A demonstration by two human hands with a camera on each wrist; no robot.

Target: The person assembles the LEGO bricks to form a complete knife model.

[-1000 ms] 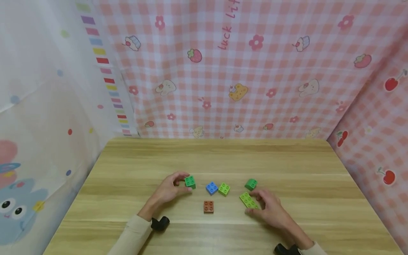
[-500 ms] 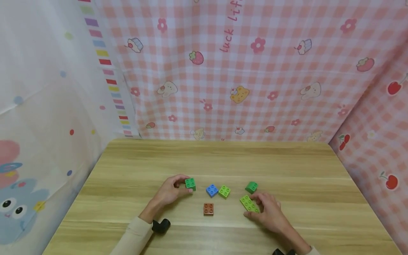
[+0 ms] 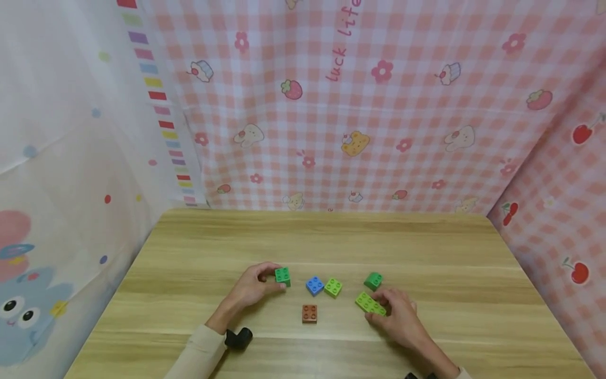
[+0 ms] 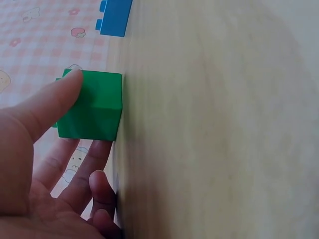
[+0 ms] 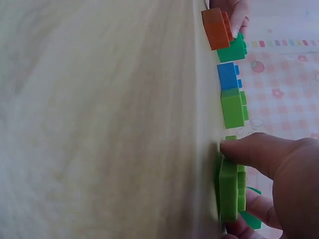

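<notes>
On the left, my left hand [image 3: 253,285] pinches a green square toy brick [image 3: 282,276] between thumb and fingers. The left wrist view shows that green brick [image 4: 97,107] close up, the thumb on its near side. My right hand [image 3: 401,317] grips a long lime-green brick [image 3: 367,302] by its sides, thumb at the near side. Just beyond it lies a green brick with a rounded side [image 3: 373,280], partly behind the fingers in the right wrist view. Between the hands, a blue brick [image 3: 314,285] and a square lime brick [image 3: 333,287] lie corner to corner.
A brown brick [image 3: 310,313] lies nearer the front, between the two hands. Everything sits on a wood-grain table [image 3: 265,237]. A pink checked cloth [image 3: 322,116] hangs behind it, with more cloth at both sides.
The long lime brick has turned slightly in my right hand. My left hand keeps its hold on the green brick. The head view has tilted a little, shifting the whole scene downward.
</notes>
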